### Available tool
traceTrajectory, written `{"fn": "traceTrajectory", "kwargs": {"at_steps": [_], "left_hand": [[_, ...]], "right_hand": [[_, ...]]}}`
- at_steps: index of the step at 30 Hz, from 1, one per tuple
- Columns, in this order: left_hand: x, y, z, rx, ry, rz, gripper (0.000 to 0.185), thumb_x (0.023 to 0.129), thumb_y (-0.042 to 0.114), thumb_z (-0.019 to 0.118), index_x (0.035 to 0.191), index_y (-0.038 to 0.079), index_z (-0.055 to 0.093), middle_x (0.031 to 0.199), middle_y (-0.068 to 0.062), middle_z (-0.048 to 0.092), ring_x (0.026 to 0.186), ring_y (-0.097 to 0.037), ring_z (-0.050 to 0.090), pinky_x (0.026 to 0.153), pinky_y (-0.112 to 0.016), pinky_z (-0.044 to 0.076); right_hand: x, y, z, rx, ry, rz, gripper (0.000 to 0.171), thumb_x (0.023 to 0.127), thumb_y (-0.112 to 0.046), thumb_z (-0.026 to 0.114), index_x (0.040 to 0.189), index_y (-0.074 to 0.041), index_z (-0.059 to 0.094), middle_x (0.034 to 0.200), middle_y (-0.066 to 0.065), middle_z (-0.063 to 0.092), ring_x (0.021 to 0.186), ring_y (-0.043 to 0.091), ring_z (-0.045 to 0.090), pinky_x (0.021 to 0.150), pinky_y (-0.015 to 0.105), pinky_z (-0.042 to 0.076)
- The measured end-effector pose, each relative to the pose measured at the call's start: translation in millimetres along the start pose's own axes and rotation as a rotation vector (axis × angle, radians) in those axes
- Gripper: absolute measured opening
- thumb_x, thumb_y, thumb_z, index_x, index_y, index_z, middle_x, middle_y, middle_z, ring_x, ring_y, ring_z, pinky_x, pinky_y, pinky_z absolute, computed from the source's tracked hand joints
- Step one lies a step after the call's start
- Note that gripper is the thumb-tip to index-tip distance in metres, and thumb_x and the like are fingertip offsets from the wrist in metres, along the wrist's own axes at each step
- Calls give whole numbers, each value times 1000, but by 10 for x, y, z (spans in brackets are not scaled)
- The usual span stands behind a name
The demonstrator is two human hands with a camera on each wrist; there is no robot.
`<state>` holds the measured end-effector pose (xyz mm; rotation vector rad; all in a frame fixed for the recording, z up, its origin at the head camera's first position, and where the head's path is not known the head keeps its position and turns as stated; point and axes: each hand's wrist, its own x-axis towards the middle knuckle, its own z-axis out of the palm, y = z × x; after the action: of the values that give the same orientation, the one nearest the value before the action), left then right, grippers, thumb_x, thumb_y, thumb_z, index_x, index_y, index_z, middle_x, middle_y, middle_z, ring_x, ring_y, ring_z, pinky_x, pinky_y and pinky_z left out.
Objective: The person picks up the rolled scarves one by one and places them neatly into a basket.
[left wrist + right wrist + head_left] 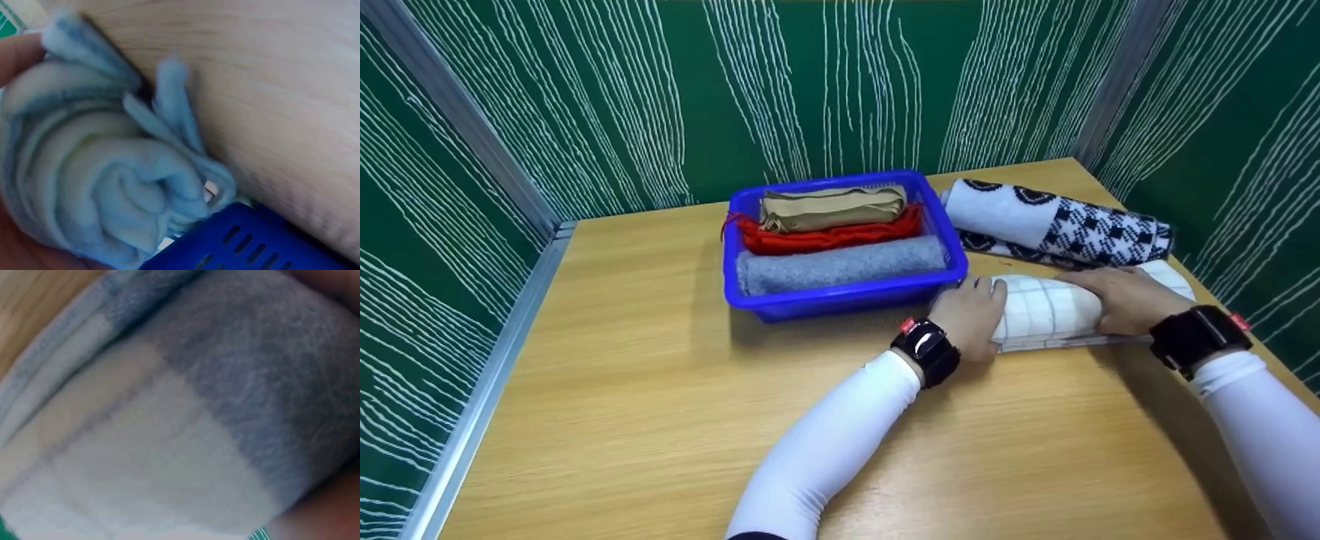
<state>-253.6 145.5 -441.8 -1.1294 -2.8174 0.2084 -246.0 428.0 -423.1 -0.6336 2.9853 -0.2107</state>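
A white scarf [1039, 309] with thin grey check lines lies rolled up on the table, right of the blue basket's front corner. My left hand [969, 316] grips its left end, fingers over the top. Farther right, my right hand [1132, 298] holds the roll, fingers on the far side and thumb nearer me. The left wrist view shows the spiral of layers at the roll's end [135, 191], with loose flaps beside it. In the right wrist view the scarf [163, 455] fills most of the picture, with a broad grey-blue band.
The blue plastic basket [840, 292] holds a tan roll [832, 208], a red roll [825, 238] and a grey roll [840, 266] side by side. Behind my hands lies a folded black-and-white patterned cloth [1057, 225]. Green walls with white streaks enclose the wooden table [645, 375].
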Motion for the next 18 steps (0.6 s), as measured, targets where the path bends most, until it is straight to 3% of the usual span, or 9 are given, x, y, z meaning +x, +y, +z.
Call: {"fn": "traceTrajectory", "kwargs": {"at_steps": [7, 13, 18], "left_hand": [[0, -57, 0, -118, -47, 12, 85, 88, 56, 83, 155, 19, 47, 150, -5, 57, 130, -20, 60, 100, -36, 60], [13, -67, 23, -134, -102, -13, 92, 87, 57, 84, 159, 20, 41, 147, -6, 58, 120, -22, 65, 91, -36, 62], [15, -90, 16, -127, -114, -21, 108, 87, 61, 83, 169, 17, 29, 152, -11, 56, 123, -24, 66, 93, -35, 63]], "right_hand": [[13, 1, 20, -2, 17, -24, 94, 68, -5, 92, 155, -5, 56, 148, 34, 61, 136, 59, 56, 113, 79, 39], [25, 53, 12, 29, 4, -15, 98, 69, -22, 100, 155, -12, 55, 151, 31, 61, 138, 57, 55, 112, 78, 42], [35, 114, 0, 14, -15, 17, 105, 63, -19, 100, 157, -10, 53, 151, 32, 59, 137, 59, 54, 109, 81, 42]]}}
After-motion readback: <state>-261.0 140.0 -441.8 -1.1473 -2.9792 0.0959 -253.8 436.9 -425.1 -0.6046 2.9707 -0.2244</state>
